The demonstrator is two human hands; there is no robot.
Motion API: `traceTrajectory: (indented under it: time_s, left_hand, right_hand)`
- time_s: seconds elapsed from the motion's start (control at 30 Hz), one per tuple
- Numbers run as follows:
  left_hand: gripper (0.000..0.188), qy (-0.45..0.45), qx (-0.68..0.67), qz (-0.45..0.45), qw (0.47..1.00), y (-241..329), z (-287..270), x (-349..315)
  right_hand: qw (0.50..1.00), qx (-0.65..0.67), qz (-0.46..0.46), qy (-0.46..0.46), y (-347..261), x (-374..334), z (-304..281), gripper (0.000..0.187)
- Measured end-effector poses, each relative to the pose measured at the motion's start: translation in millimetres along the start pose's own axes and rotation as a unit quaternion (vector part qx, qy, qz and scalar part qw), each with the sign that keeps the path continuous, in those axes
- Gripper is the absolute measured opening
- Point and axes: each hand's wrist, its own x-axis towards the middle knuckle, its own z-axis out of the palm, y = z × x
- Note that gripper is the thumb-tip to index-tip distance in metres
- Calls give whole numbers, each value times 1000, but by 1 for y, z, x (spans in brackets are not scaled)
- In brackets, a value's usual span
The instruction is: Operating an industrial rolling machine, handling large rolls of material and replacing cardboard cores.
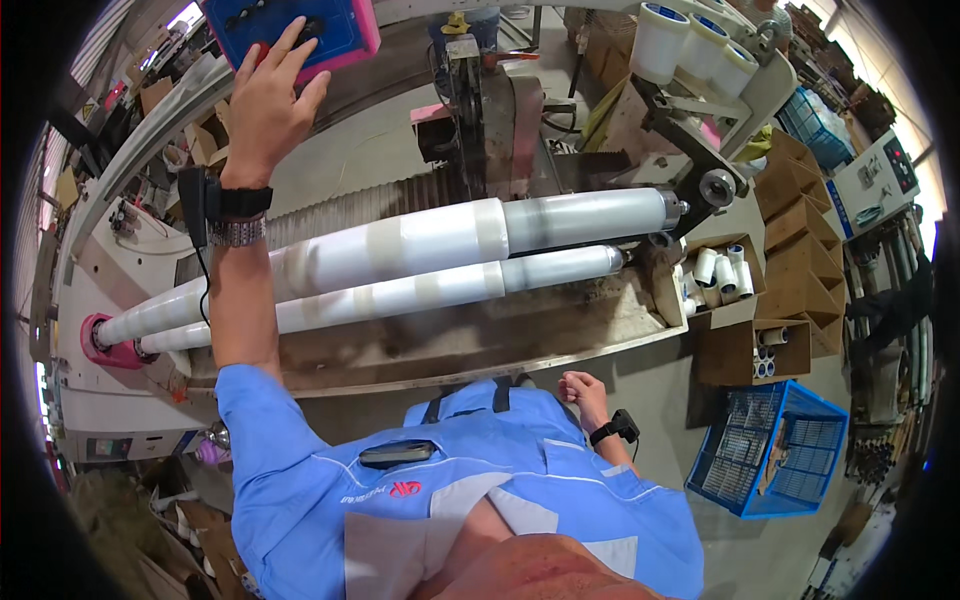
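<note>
My left hand [270,105] is open, its fingers spread over a blue control panel [345,40] with a pink edge at the top. The fingers rest near dark knobs and a red button. Below, my left forearm reaches across two long rollers. The thicker roller [440,235] carries a white film-like wrap with greyish bands, and its right end is bare grey metal. Nearer to me lies a thinner wrapped roller [400,295] of similar look. My right hand [583,393] hangs by my side in front of the machine's tray, fingers loosely curled, with nothing visible in it.
A long tray [480,365] runs under the rollers. Several white rolls [660,45] stand at the top right. At right are cardboard boxes [800,235], a box of small white rolls [722,270] and a blue crate [770,450]. A blade-like arm unit [465,115] stands behind the rollers.
</note>
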Motion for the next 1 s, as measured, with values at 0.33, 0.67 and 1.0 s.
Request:
traceTrajectory:
  time_s: [0.33, 0.67, 1.0]
  left_hand:
    - [42, -8, -26, -26, 999, 7, 1, 0]
    - [40, -2, -112, -74, 991, 28, -15, 5]
    - [57, 35, -146, -84, 985, 37, -21, -8]
  right_hand:
    - [999, -13, 42, 18, 28, -24, -31, 23]
    - [997, -6, 58, 44, 40, -34, -38, 25]
    - [996, -63, 49, 51, 41, -38, -43, 26]
